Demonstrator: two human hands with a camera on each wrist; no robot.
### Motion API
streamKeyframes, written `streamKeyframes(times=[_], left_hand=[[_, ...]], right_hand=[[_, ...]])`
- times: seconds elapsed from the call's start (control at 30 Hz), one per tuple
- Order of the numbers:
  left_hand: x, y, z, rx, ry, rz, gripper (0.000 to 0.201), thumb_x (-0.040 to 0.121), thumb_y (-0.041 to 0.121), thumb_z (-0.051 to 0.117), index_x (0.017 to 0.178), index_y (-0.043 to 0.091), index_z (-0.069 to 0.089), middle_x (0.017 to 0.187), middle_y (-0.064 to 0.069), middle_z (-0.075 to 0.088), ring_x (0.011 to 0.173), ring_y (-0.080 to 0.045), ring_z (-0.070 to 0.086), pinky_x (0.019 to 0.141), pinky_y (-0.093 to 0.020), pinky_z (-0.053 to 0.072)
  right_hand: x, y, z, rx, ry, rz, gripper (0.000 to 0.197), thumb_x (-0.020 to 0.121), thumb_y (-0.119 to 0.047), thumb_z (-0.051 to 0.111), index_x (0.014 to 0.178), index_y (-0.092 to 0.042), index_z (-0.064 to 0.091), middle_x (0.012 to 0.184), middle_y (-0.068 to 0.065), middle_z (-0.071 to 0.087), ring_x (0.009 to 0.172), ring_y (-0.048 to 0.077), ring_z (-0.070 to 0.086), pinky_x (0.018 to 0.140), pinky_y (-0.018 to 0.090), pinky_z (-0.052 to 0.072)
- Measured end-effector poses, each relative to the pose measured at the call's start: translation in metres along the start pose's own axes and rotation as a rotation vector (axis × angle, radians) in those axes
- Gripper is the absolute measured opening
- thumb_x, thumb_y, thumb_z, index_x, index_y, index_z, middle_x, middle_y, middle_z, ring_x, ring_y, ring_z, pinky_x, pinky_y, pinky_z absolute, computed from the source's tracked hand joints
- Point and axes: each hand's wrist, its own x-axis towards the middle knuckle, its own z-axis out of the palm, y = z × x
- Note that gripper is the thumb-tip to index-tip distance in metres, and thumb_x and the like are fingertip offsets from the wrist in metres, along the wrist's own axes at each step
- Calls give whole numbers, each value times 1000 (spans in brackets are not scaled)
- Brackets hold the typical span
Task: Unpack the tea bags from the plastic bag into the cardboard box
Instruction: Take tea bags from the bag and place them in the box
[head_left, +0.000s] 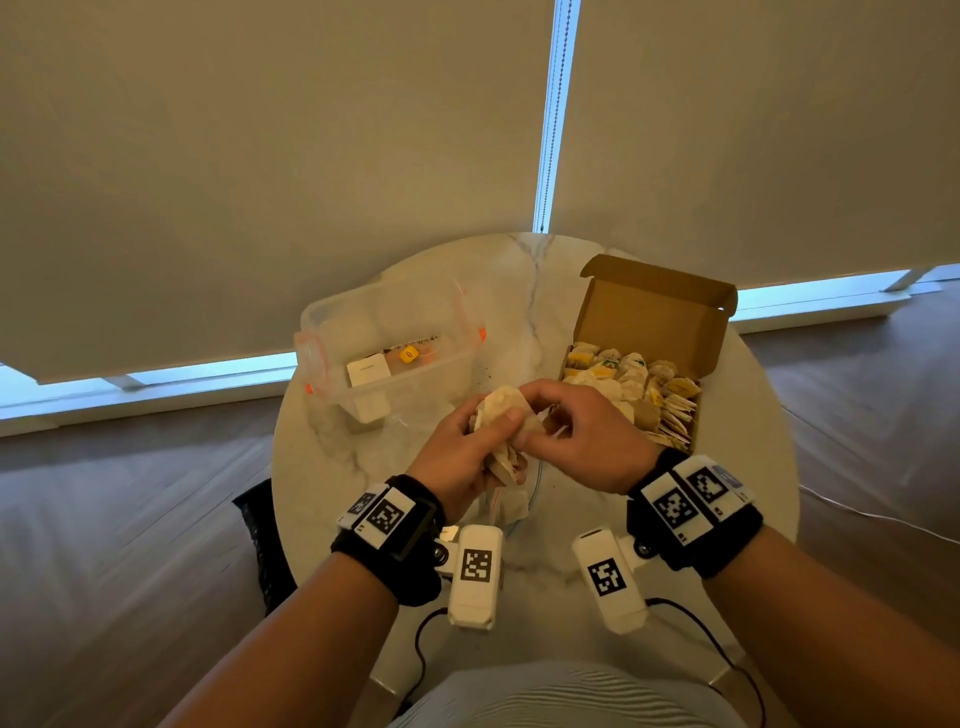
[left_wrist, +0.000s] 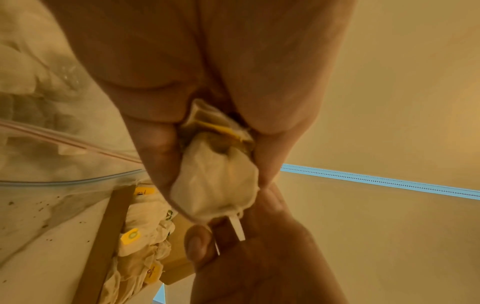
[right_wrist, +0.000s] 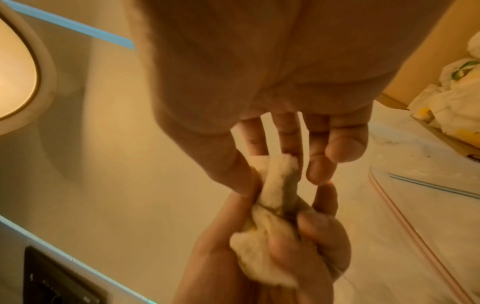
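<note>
Both hands are working a clump of tea bags above the table.

The left hand is clutching the tea bags in a curled grip; the right hand is pinching one from the clump. The cardboard box, open and holding tea bags, is sitting just beside them on the right; the plastic bag is lying on the table.

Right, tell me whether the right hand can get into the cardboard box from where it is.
Probably yes. The cardboard box stands open just beside the right hand, lid folded back, nothing between them. But that hand is pinching the tea bags the left hand grips, so it must pull free first.
</note>
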Motion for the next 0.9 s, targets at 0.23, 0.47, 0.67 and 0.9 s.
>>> streamKeyframes(times=[0.23, 0.47, 0.67, 0.9], left_hand=[[-3, -6, -1, 77, -20, -25, 28, 92, 17, 64, 120, 17, 60, 96, -18, 62, 66, -22, 59, 56, -29, 51], [-6, -7, -3, 26, -12, -37, 28, 91, 19, 65, 117, 15, 60, 92, -16, 64, 65, -21, 61, 53, -28, 51], [2, -1, -5, -65, 74, -75, 27, 93, 25, 63, 116, 11, 58, 89, -16, 63, 62, -20, 61, 58, -32, 55], [11, 4, -8, -171, 139, -143, 18, 96, 27, 56, 108, 13, 55, 90, -17, 59, 62, -22, 56, 53, -29, 54]], right_hand=[[13, 2, -8, 5, 92, 1, 9, 86, -15, 71, 93, -13, 76, 83, -1, 73, 76, 12, 67, 71, 31, 56], [8, 2, -13, 115, 216, 61, 4, 85, -7, 69, 87, -5, 72, 75, 7, 69, 59, 14, 64, 55, 23, 52], [0, 2, -23, 121, 291, 118, 5, 88, -5, 64, 91, -9, 63, 79, 12, 67, 57, 17, 68, 51, 36, 56], [-5, -1, -20, -90, 388, -36, 15, 83, -8, 66, 86, -21, 59, 78, -3, 62, 65, 17, 62, 58, 35, 55]])
